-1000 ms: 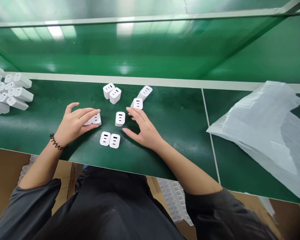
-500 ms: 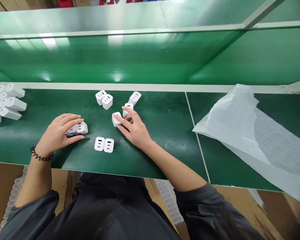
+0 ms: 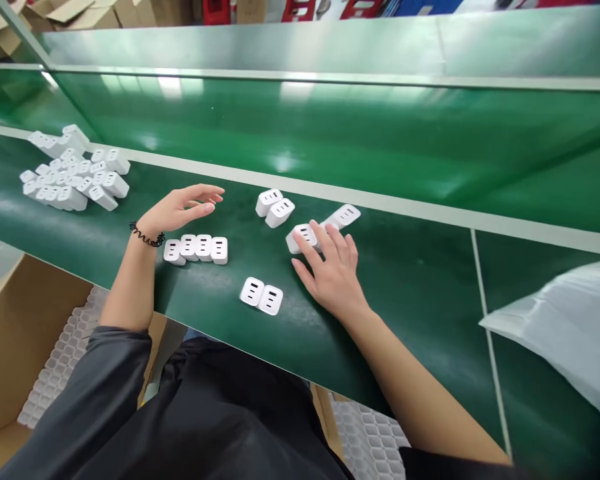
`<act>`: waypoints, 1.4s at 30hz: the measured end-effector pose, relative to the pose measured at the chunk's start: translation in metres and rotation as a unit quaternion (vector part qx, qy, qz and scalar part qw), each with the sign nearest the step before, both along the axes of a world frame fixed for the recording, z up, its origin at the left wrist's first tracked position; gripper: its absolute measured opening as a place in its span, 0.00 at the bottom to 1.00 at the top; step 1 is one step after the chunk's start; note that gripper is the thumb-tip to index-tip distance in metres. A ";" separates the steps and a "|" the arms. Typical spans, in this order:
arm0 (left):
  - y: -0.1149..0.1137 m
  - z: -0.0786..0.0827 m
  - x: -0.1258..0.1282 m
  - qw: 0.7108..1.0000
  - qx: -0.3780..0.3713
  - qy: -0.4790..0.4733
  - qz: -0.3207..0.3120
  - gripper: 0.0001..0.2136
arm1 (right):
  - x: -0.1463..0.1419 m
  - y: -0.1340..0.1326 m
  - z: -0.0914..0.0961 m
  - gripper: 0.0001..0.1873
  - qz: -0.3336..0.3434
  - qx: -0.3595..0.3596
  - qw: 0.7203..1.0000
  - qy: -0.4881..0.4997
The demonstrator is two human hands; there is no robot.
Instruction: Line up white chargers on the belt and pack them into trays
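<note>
My left hand [image 3: 185,207], with a black coiled band at the wrist, hovers open behind a row of several white USB chargers [image 3: 203,248] standing side by side. It holds nothing. My right hand [image 3: 335,273] has its fingers spread and touching a white charger [image 3: 305,235]; another beside it is partly hidden under the fingers. A further charger [image 3: 347,214] leans behind them. Two chargers [image 3: 276,208] stand together near the back of the bench, and a pair [image 3: 261,296] sits between my hands, closer to the front edge, ports facing up.
A heap of white chargers [image 3: 75,175] lies at the far left of the green bench [image 3: 405,320]. White wrapping sheet [image 3: 565,327] covers part of the right side. Below the edge are cardboard boxes [image 3: 35,333] with clear plastic trays [image 3: 63,367]. A green shelf [image 3: 260,43] runs behind.
My left hand has lifted off the chargers it was around and moved back, leaving them in a row. My right hand's chargers now sit closer together. The view has turned left.
</note>
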State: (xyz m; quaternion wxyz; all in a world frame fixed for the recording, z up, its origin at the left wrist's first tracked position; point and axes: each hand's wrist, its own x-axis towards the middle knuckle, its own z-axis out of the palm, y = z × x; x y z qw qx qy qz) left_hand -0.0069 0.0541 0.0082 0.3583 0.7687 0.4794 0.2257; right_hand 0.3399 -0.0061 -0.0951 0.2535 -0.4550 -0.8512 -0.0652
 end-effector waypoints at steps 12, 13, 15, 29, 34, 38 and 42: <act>0.007 -0.019 0.007 0.934 -0.242 -0.061 -0.256 0.22 | -0.063 0.059 0.022 0.24 0.025 -0.026 0.999 0.028; 0.006 -0.021 0.008 0.930 -0.252 -0.060 -0.262 0.22 | -0.068 0.066 0.024 0.24 0.032 -0.035 0.999 0.017; 0.005 -0.023 0.009 0.925 -0.260 -0.061 -0.272 0.21 | -0.075 0.078 0.027 0.23 0.027 -0.058 0.998 0.003; 0.001 -0.005 0.007 0.949 -0.178 -0.008 -0.261 0.23 | -0.038 -0.033 0.070 0.30 0.259 -0.208 0.942 0.047; -0.009 0.002 0.011 0.957 -0.134 0.045 -0.254 0.26 | -0.043 -0.033 0.048 0.18 0.218 -0.150 0.963 0.056; -0.023 0.004 0.031 0.972 -0.041 0.117 -0.198 0.24 | -0.031 -0.015 0.036 0.21 0.155 -0.073 0.980 0.105; -0.043 0.003 0.061 0.965 0.197 0.143 -0.097 0.25 | -0.019 -0.012 0.036 0.33 0.100 0.014 0.988 0.120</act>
